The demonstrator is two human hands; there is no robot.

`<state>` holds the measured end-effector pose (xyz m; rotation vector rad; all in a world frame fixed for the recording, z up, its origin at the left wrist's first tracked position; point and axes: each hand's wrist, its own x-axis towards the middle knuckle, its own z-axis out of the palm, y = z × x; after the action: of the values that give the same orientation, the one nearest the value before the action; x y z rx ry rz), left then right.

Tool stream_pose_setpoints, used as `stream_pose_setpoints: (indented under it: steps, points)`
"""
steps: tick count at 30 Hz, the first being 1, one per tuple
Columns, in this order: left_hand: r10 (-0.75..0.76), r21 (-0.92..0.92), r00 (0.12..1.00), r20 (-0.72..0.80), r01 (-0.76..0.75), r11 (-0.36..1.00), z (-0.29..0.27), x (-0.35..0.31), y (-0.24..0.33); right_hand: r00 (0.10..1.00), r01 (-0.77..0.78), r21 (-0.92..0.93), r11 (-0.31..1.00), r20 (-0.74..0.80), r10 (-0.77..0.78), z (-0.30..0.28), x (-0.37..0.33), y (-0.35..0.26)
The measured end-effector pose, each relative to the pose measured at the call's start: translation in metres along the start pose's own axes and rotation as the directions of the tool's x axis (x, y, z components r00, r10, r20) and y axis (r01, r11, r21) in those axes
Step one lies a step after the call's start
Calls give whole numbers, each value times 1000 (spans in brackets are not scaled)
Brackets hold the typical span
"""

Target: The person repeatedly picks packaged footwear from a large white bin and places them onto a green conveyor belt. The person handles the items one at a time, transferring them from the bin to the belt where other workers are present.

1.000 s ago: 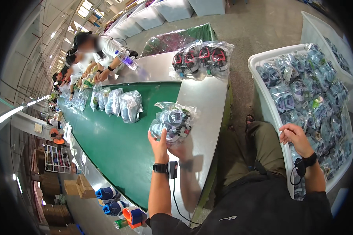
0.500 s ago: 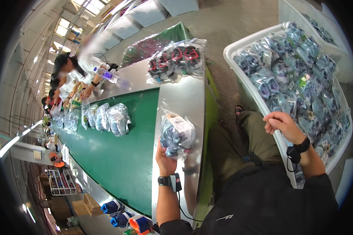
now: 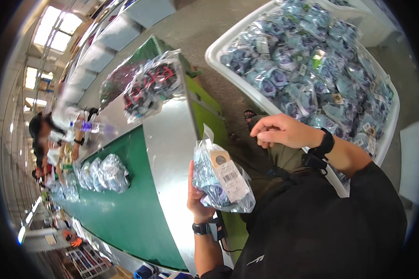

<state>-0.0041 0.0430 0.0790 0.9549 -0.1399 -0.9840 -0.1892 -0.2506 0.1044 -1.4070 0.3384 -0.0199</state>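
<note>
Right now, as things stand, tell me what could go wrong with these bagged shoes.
The left hand alone holds the clear bag, so the slick plastic might slip. The white bin is piled with bags, so a top one could slide over the rim. The black-and-red shoes lie near the edge of the metal table; a bump might knock them off.

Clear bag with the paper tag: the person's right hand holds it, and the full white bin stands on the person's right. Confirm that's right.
Wrong hand: the head view shows the left hand holding the clear bag with the paper tag. The full white bin does stand on the person's right.
</note>
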Motion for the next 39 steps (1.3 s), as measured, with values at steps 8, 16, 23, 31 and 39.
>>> stream_pose_setpoints:
  steps: [8,16,23,31,39]
  points:
    - [-225,288,942,247,151,946,53,7,-11,997,-52,28,998,66,50,-21,7,15]
    - [-269,383,875,403,106,918,86,34,-42,988,-24,-177,984,146,50,-47,-9,39]
    - [-8,448,987,161,-66,892,63,36,-34,749,137,-138,981,-633,-194,-231,-107,25]
    - [37,536,999,-39,-11,844,8,37,-23,-54,582,70,810,-991,124,-411,-233,65]
    - [56,670,992,-111,33,742,5,33,-34,-261,332,245,911,-904,338,-509,-237,172]
